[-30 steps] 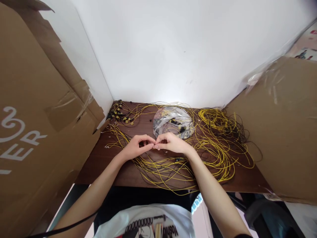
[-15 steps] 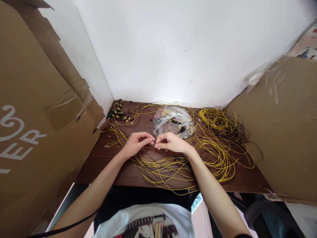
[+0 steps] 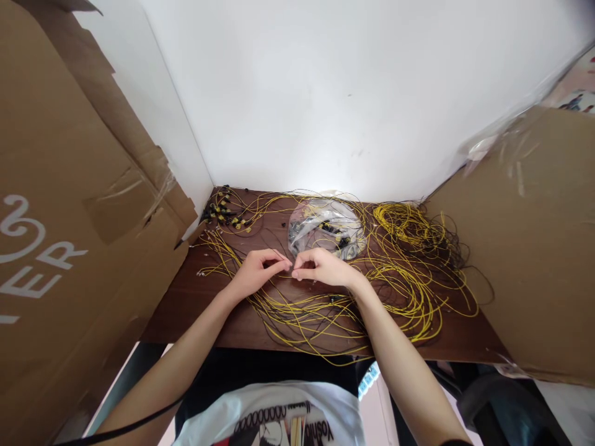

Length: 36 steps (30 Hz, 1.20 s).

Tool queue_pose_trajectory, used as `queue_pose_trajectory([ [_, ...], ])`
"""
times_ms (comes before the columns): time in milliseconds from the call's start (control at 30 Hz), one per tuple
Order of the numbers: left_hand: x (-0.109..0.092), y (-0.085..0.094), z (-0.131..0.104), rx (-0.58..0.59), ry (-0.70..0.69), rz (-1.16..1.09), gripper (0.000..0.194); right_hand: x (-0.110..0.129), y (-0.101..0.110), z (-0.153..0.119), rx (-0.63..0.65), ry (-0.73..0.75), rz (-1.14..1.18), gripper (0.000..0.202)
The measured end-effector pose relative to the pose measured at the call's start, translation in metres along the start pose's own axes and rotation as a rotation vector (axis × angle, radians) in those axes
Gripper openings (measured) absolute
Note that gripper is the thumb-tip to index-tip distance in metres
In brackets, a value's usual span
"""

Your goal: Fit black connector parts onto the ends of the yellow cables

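My left hand (image 3: 261, 271) is closed in a pinch at the middle of the table, on what looks like a thin black wire that shows above its fingers. Facing it fingertip to fingertip is my right hand (image 3: 321, 267), also pinched; whatever small thing lies between its fingers is too tiny to make out. Below both hands spreads a loose bundle of yellow and black wires (image 3: 302, 322). Just beyond the right hand lies a clear plastic bag (image 3: 304, 232) with small black and yellow parts inside.
Small black parts with yellow pieces (image 3: 223, 214) are heaped at the table's back left. A tangled yellow wire coil (image 3: 400, 223) lies at the back right. Cardboard stands at the left (image 3: 116, 204) and right (image 3: 534, 248), with a white wall (image 3: 325, 111) behind the brown table (image 3: 195, 310).
My two hands stay nearly in place, the left one shifting very slightly. The thin dark wire by the left fingers now stands out less above them.
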<state>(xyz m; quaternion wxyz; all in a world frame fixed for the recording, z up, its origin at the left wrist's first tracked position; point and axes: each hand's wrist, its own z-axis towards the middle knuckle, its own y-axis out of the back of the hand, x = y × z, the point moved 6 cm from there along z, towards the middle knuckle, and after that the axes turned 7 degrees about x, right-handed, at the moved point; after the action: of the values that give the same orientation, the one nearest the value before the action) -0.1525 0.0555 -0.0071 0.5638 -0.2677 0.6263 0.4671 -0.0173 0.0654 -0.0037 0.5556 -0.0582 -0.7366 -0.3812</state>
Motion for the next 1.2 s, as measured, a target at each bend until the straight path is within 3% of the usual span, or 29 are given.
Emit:
queue_pose_trajectory([
  [100, -0.002, 0.001, 0.0, -0.012, -0.016, -0.052, 0.019, -0.001, 0.0, -0.001, -0.001, -0.009, 0.014, 0.021],
  [267, 0.012, 0.026, -0.003, -0.368, 0.027, -0.519, 0.021, -0.002, 0.0, 0.0, 0.009, -0.016, 0.028, 0.021],
  [333, 0.016, 0.03, -0.004, -0.429, 0.027, -0.587, 0.024, -0.003, 0.0, 0.0, 0.008, -0.019, 0.018, 0.021],
  [400, 0.013, 0.026, -0.002, -0.36, 0.035, -0.445, 0.026, -0.003, 0.0, 0.0, 0.005, -0.014, 0.002, 0.021],
  [533, -0.003, 0.002, -0.001, -0.034, 0.001, 0.064, 0.021, -0.002, 0.0, 0.0, 0.001, -0.002, -0.023, 0.024],
  [600, -0.007, -0.005, -0.002, 0.037, -0.018, 0.174, 0.019, -0.001, 0.0, -0.001, 0.003, -0.002, -0.021, 0.026],
  [800, -0.003, 0.004, -0.002, -0.034, -0.023, -0.032, 0.021, 0.002, 0.0, -0.001, -0.012, -0.029, -0.026, 0.021],
  [933, -0.004, 0.001, -0.001, 0.024, -0.002, 0.061, 0.019, 0.003, -0.001, -0.001, -0.004, -0.017, -0.008, 0.018],
  [1033, -0.004, 0.001, -0.001, 0.021, 0.003, -0.017, 0.017, 0.002, 0.0, -0.001, -0.009, -0.024, -0.009, 0.019],
  [1100, 0.001, 0.009, -0.001, -0.083, 0.017, -0.198, 0.016, 0.001, 0.0, -0.001, -0.013, -0.032, -0.014, 0.02],
  [1200, 0.017, 0.028, -0.003, -0.352, 0.043, -0.61, 0.018, 0.001, -0.001, -0.001, -0.01, -0.026, -0.013, 0.021],
])
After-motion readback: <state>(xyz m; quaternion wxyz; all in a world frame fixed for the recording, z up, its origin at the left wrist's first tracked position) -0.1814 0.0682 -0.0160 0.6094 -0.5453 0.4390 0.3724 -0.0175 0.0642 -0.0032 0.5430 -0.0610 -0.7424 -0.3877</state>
